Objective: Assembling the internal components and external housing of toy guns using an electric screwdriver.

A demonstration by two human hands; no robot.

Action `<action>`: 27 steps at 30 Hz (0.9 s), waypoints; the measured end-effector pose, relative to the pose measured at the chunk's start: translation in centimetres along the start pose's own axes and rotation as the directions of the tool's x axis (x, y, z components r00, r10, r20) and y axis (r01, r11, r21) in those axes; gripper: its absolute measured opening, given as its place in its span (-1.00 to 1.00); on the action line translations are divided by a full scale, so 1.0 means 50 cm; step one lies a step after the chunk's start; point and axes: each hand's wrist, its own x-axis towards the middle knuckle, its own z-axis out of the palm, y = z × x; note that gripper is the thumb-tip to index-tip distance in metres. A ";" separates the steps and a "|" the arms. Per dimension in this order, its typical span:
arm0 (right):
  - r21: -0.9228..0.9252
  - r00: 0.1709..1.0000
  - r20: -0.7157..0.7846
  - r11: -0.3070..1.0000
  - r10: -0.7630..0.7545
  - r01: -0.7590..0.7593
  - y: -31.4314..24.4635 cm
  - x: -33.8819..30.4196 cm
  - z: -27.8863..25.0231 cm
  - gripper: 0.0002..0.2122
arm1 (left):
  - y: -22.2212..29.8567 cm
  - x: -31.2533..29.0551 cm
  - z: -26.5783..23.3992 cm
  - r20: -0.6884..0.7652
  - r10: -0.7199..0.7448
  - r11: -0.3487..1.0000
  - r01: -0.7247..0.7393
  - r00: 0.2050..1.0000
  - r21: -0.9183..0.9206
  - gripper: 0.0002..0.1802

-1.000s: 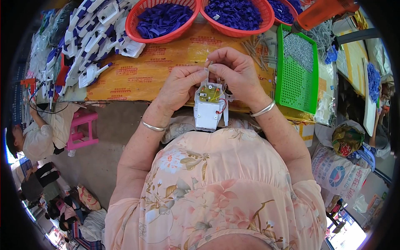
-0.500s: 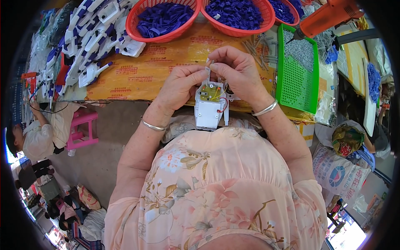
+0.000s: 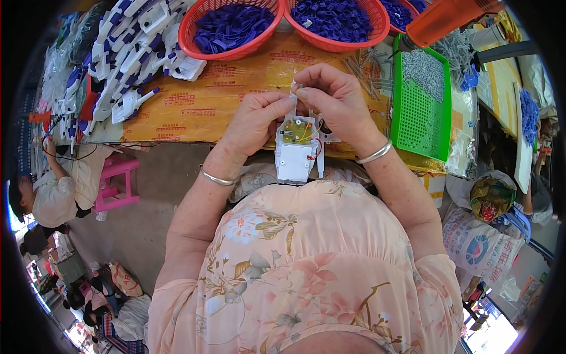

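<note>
My left hand (image 3: 254, 121) is closed on the upper left side of a white plastic housing (image 3: 295, 162), held at the table's near edge. A yellow-green circuit board (image 3: 296, 131) with thin red and yellow wires is fixed in the housing, above a white cover with small screws. My right hand (image 3: 339, 103) pinches thumb against finger at the housing's narrow upper end. What lies between those fingertips is small, pale and mostly hidden. The two hands' fingertips nearly meet there.
Red baskets (image 3: 234, 50) of blue plastic parts stand at the back. White-and-purple assembled pieces (image 3: 127, 59) are heaped back left. On the right are loose metal pins (image 3: 365, 74), a green tray (image 3: 421, 127) of small metal pieces and a hanging orange power screwdriver (image 3: 445, 23). Another person (image 3: 56, 194) works far left.
The orange power screwdriver has swung a little left and up. My hands and the housing stay almost where they were. The person at the far left has shifted an arm slightly.
</note>
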 end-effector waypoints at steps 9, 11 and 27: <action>-0.011 0.999 0.033 1.000 0.011 -0.011 -0.009 0.000 -0.004 -0.89 | 0.000 0.001 -0.003 0.036 0.003 1.000 -0.002 0.999 -0.029 -0.72; -0.036 0.999 0.044 0.999 -0.005 0.006 -0.005 0.000 -0.003 -0.90 | -0.002 0.002 -0.005 0.035 0.011 0.999 -0.010 0.999 -0.030 -0.72; -0.086 0.999 0.001 0.995 -0.054 0.054 0.013 -0.006 0.006 -0.89 | -0.001 -0.004 -0.002 0.024 0.030 1.000 -0.030 0.999 0.010 -0.75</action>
